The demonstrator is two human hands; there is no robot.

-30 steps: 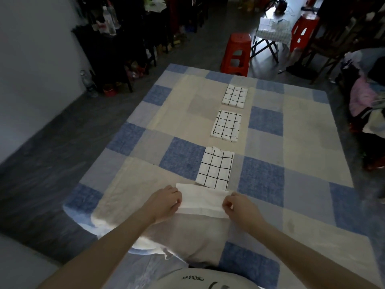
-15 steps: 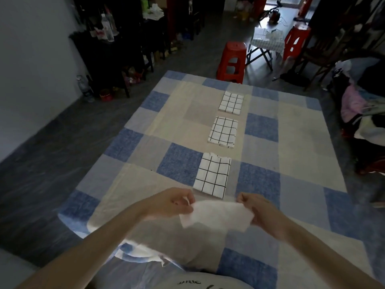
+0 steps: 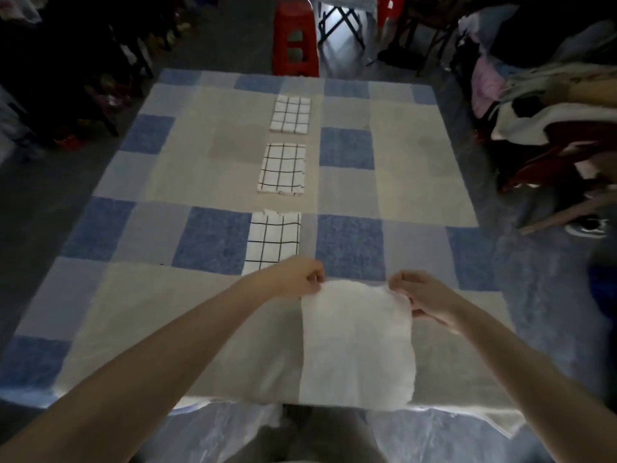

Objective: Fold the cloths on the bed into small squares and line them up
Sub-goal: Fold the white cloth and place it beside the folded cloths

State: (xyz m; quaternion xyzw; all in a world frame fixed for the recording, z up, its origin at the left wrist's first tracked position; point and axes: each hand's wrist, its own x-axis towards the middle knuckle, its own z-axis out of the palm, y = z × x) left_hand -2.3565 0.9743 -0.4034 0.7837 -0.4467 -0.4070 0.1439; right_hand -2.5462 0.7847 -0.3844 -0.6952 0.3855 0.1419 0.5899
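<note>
**A:** What are the hands doing?

**B:** Both hands hold up a plain white cloth [image 3: 357, 342]. The left hand [image 3: 297, 277] pinches its top left corner with curled fingers. The right hand [image 3: 422, 297] pinches the top right corner, fingers curled too.

**A:** Is the cloth flat on the bed?

**B:** No. The top edge is lifted and the cloth hangs down open, like a square sheet. Its bottom edge is by the near edge of the bed [image 3: 167, 315]. I cannot tell if the bottom touches the bed.

**A:** What is on the bed?

**B:** A cover with big blue, grey and cream squares. Three folded cloths lie on it in a line going away from the person. Each is white with black lines. The near one [image 3: 273, 240] is just past the left hand, and the hand hides its bottom edge. The middle one [image 3: 282, 168] is further off. The far one [image 3: 290, 114] is near the far end of the bed. They do not touch each other.

**A:** What else is there?

**B:** A red stool [image 3: 295, 41] stands on the floor past the bed. A heap of clothes [image 3: 547, 105] sits to the right. The room is dark.
</note>
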